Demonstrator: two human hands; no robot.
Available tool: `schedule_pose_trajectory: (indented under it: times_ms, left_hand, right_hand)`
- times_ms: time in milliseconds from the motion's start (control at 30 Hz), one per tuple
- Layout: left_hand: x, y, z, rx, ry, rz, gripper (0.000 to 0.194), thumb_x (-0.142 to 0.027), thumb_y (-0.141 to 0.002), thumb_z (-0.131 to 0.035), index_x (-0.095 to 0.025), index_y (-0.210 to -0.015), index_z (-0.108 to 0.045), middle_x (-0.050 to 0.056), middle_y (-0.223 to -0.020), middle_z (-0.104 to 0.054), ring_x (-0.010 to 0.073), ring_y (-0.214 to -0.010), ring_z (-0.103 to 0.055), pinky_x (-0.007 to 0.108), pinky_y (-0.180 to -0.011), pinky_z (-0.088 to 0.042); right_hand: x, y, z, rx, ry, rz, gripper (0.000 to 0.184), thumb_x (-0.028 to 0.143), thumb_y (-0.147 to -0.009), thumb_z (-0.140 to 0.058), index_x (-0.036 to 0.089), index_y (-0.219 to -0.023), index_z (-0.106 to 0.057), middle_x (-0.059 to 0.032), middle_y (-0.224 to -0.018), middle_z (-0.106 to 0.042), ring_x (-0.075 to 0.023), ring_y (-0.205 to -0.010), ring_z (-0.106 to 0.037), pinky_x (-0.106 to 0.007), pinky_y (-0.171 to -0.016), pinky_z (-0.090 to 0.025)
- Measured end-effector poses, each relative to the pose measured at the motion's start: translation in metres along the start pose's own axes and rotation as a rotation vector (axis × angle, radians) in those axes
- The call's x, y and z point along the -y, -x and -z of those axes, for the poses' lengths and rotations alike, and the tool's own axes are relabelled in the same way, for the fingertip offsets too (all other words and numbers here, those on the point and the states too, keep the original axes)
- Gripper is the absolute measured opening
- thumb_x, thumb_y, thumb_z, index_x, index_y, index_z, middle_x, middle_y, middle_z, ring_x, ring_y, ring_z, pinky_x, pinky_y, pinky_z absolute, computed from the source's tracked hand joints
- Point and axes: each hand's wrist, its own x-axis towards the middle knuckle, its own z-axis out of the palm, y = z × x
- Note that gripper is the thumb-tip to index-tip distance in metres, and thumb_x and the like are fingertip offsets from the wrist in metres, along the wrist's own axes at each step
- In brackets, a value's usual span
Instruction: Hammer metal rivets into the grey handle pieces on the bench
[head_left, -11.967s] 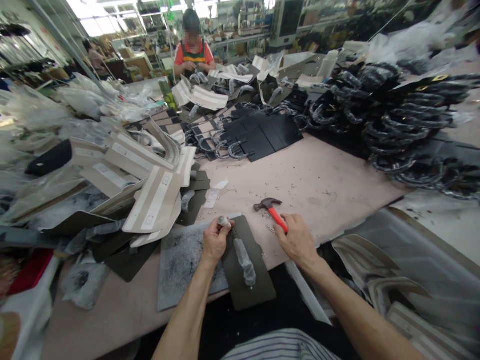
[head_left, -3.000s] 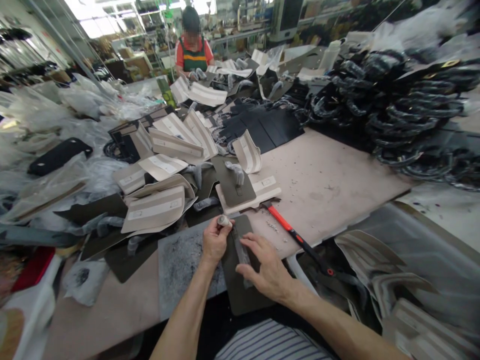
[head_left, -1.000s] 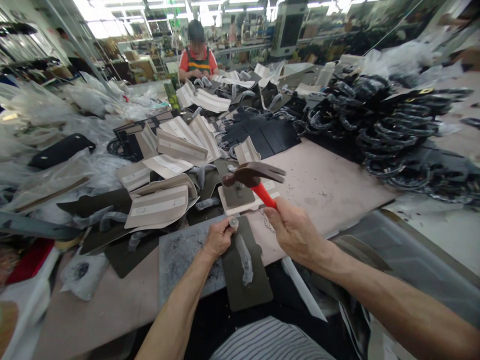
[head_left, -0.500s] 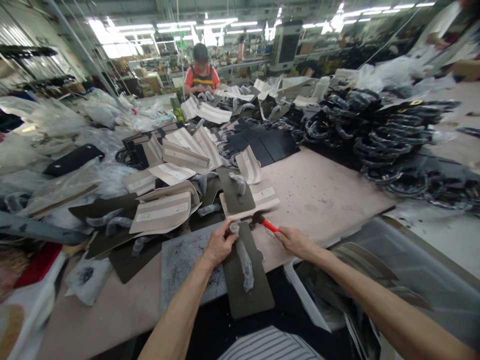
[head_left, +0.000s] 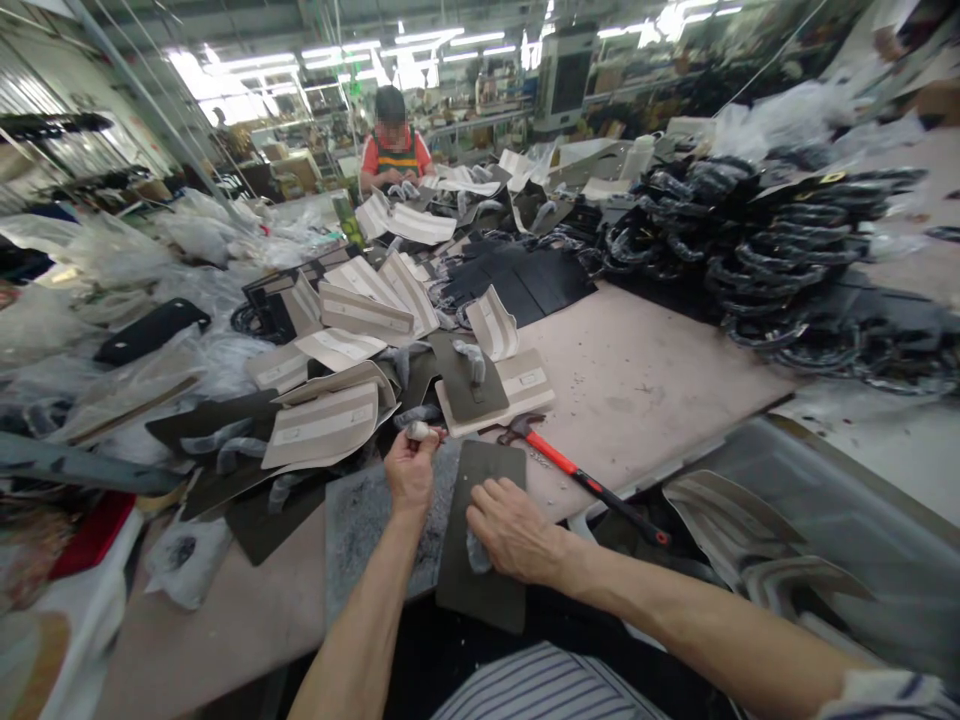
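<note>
My left hand (head_left: 409,478) is closed around a short cylindrical metal tool (head_left: 418,431), raised over the speckled grey slab (head_left: 351,530). With its fingers curled, my right hand (head_left: 516,528) grips the plastic-wrapped handle (head_left: 477,554) of a dark olive panel (head_left: 480,603). Most of that handle is hidden under the hand. The panel lies partly over the slab's right side and reaches past the table's front edge. A claw hammer (head_left: 574,470) with a red and black handle rests on the table, right of the panel and apart from both hands.
Beige and olive panels (head_left: 322,425) are heaped at the left and behind the slab. Black wrapped handles (head_left: 780,270) are piled at the far right. A grey bin (head_left: 847,480) holding panels stands front right. Across the table sits a person (head_left: 394,150).
My right hand has let go of the hammer, now lying on the table, and has taken the wrapped handle. My left hand has lifted the metal tool off the panel, towards the left.
</note>
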Motion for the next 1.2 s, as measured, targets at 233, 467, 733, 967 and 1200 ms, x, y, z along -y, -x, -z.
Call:
schedule_pose_trajectory:
  times_ms: [233, 467, 733, 967, 1200]
  left_hand:
    - [-0.095, 0.011, 0.016, -0.010, -0.096, -0.313, 0.021, -0.027, -0.080, -0.073, -0.017, -0.096, -0.066, 0.003, -0.090, -0.073, 0.0174, -0.085, -0.071, 0.034, -0.086, -0.056]
    - [-0.020, 0.026, 0.006, 0.235, -0.130, -0.012, 0.023, -0.027, -0.078, -0.071, -0.016, -0.098, -0.067, 0.006, -0.091, -0.075, 0.0184, -0.086, -0.070, 0.030, -0.082, -0.055]
    - [0.023, 0.025, -0.004, 0.406, -0.171, 0.048, 0.018, -0.024, -0.081, -0.066, -0.018, -0.099, -0.064, 0.005, -0.093, -0.075, 0.0190, -0.089, -0.070, 0.030, -0.084, -0.053]
    - [0.020, 0.024, -0.005, 0.439, -0.216, 0.053, 0.012, -0.024, -0.083, -0.063, -0.018, -0.094, -0.064, 0.005, -0.090, -0.073, 0.0183, -0.085, -0.069, 0.030, -0.082, -0.053]
    - [0.025, 0.024, -0.007, 0.449, -0.270, 0.059, 0.017, -0.028, -0.084, -0.063, -0.018, -0.097, -0.064, 0.006, -0.091, -0.073, 0.0190, -0.086, -0.069, 0.031, -0.083, -0.053]
  right_hand:
    - [-0.015, -0.006, 0.053, -0.051, -0.043, -0.561, 0.021, 0.019, -0.089, -0.046, 0.014, -0.108, -0.053, -0.0091, -0.084, -0.064, -0.0212, -0.072, -0.060, -0.030, -0.063, -0.037]
    - [0.011, -0.007, -0.015, -0.007, -0.302, -0.622, 0.036, 0.034, -0.098, -0.043, 0.014, -0.129, -0.046, -0.0100, -0.097, -0.071, -0.0253, -0.083, -0.069, -0.031, -0.067, -0.045]
    - [0.013, 0.004, -0.032, -0.091, -0.478, -0.647, 0.043, 0.034, -0.098, -0.043, 0.012, -0.135, -0.045, -0.0140, -0.113, -0.068, -0.0267, -0.096, -0.068, -0.034, -0.079, -0.049]
    - [0.012, 0.017, -0.033, -0.102, -0.531, -0.650, 0.038, 0.036, -0.098, -0.043, 0.013, -0.124, -0.059, -0.0123, -0.111, -0.068, -0.0253, -0.104, -0.065, -0.035, -0.089, -0.048]
    - [0.008, 0.021, -0.028, -0.104, -0.626, -0.641, 0.048, 0.040, -0.096, -0.046, 0.012, -0.134, -0.051, -0.0142, -0.123, -0.064, -0.0262, -0.114, -0.061, -0.037, -0.097, -0.046]
